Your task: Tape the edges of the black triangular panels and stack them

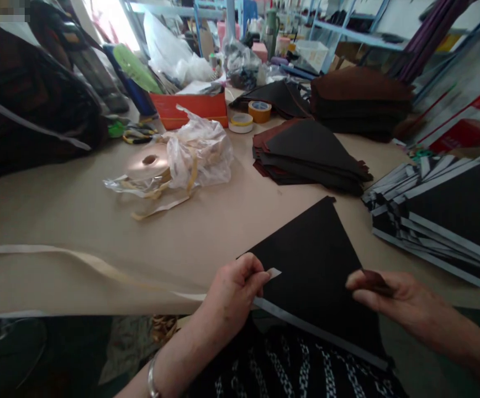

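A black sheet panel (312,260) lies partly on the table and hangs over the front edge toward my lap, with a grey strip along its near edge. My left hand (240,282) is closed in a pinch on a pale tape (275,273), whose short end sticks out over the panel. Behind that hand, the tape trails left across the table. At the panel's right edge, my right hand (383,287) is closed on a turned-up part of it showing a brown underside (374,281).
A tape roll (134,163) sits beside a crumpled plastic bag (204,149). Stacked black and brown panels (306,149) lie beyond my work, grey-edged panels (451,213) to the right. Farther back are a red box (190,110), scissors (140,132) and two smaller rolls (259,111).
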A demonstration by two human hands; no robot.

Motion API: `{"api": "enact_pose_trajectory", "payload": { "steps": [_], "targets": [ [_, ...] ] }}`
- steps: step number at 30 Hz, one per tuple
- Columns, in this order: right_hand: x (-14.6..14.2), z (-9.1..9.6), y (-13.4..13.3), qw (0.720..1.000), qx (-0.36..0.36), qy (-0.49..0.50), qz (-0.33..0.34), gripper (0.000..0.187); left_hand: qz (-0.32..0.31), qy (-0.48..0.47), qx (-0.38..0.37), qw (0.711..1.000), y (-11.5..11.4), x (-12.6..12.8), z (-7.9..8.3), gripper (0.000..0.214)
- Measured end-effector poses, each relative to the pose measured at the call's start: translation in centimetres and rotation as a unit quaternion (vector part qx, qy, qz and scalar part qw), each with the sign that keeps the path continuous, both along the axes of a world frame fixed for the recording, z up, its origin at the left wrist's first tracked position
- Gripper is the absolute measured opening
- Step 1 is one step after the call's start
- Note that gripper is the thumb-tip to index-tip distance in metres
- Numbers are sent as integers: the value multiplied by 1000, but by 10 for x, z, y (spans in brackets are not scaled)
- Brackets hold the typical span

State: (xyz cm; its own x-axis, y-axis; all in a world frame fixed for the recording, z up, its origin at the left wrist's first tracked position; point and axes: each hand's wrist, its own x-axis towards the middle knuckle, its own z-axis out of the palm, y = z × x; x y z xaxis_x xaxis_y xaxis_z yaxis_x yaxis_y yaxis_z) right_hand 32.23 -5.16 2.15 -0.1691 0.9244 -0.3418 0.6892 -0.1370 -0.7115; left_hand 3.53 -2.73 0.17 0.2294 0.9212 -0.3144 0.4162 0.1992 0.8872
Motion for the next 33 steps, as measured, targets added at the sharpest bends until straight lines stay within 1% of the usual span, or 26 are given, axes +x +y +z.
{"api": "enact_pose_trajectory", "payload": {
  "steps": [3, 5, 7, 10, 13, 15, 18, 21, 23, 24, 26, 28, 30, 33],
  "targets": [
    [-44, 3, 25, 989, -65, 132, 25, 25, -2, 17, 20, 1000, -5, 2, 4, 25],
    [-69, 0, 35, 980, -85, 177, 40, 22, -3, 34, 40, 999, -8, 3, 6, 22],
    [-84, -4, 42, 973, -101, 196, 65, 17, -3, 47, 57, 997, -9, 4, 8, 20],
    [-94, -10, 47, 965, -109, 214, 102, 10, -3, 55, 58, 997, -8, 5, 10, 20],
    [-97, -15, 50, 963, -92, 226, 112, 12, -6, 52, 51, 997, -7, 5, 10, 18],
    [-99, -16, 51, 964, -82, 228, 113, 12, -17, 44, 40, 998, -5, 4, 9, 14],
    [-101, -15, 54, 964, -72, 222, 125, 8, -49, 53, 10, 997, -1, 3, 6, 22],
    [-96, -13, 65, 970, -39, 195, 141, 7, -61, 95, -5, 994, 5, 0, 1, 29],
    [-83, -14, 80, 977, -13, 171, 129, 8, -61, 113, -1, 992, 9, -5, -4, 29],
    [-74, -16, 91, 981, -1, 158, 112, 8, -62, 119, 3, 991, 10, -9, -6, 30],
    [-51, -21, 116, 994, 28, 91, 54, 9, -60, 126, 6, 990, 13, -18, -11, 32],
    [-27, -27, 142, 997, 69, -11, -16, 11, -53, 133, 9, 990, 14, -27, -15, 35],
    [-7, -35, 165, 987, 106, -98, -77, 10, -50, 140, 12, 989, 15, -36, -18, 37],
    [11, -43, 188, 970, 130, -163, -123, 9, -60, 148, 14, 987, 17, -46, -21, 37]
  ]
}}
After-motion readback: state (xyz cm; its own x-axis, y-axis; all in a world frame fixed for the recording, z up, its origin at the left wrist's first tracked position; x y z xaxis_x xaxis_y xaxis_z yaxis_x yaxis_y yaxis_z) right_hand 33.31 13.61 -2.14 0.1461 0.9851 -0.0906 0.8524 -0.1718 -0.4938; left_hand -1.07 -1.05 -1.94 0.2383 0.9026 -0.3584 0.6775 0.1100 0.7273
